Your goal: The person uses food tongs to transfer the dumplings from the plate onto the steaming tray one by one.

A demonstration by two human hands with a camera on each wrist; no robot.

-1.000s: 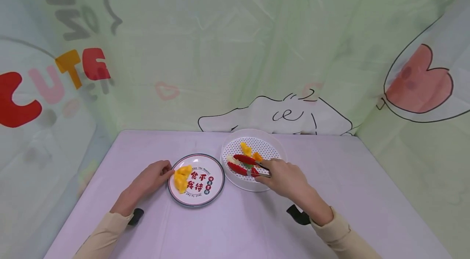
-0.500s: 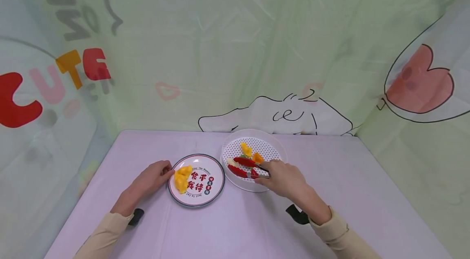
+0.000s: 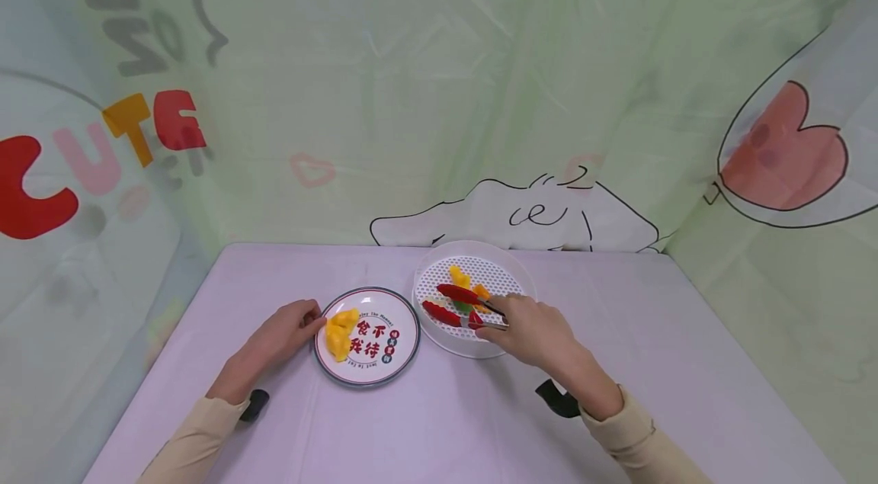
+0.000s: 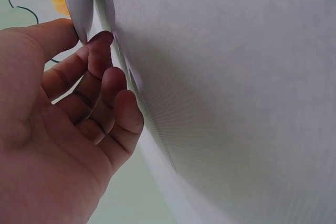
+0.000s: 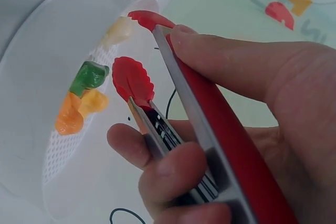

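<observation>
My left hand (image 3: 284, 331) pinches the left rim of a round white plate (image 3: 401, 316) with red lettering between thumb and index finger. Yellow dumpling-shaped pieces (image 3: 339, 335) lie on the plate's left side. In my right hand (image 3: 531, 331) are red-tipped metal tongs (image 5: 215, 129), held over a white perforated basket (image 3: 504, 278). The tongs' tips are spread apart with nothing gripped between them. Inside the basket sit a green piece (image 5: 89, 76), an orange piece (image 5: 69, 116), a yellow piece (image 3: 459, 278) and a whitish piece (image 5: 118, 31), the last close to one tip.
A pale lilac cloth covers the table (image 3: 411, 431). Plate and basket stand side by side, the basket near the far edge. Printed fabric curtains (image 3: 439, 88) enclose the back and sides. Black straps (image 3: 559, 399) show at the wrists.
The tongs' tips drew closer together half a second ago, then spread wider and rose slightly toward the far side. My left hand and the plate stay put.
</observation>
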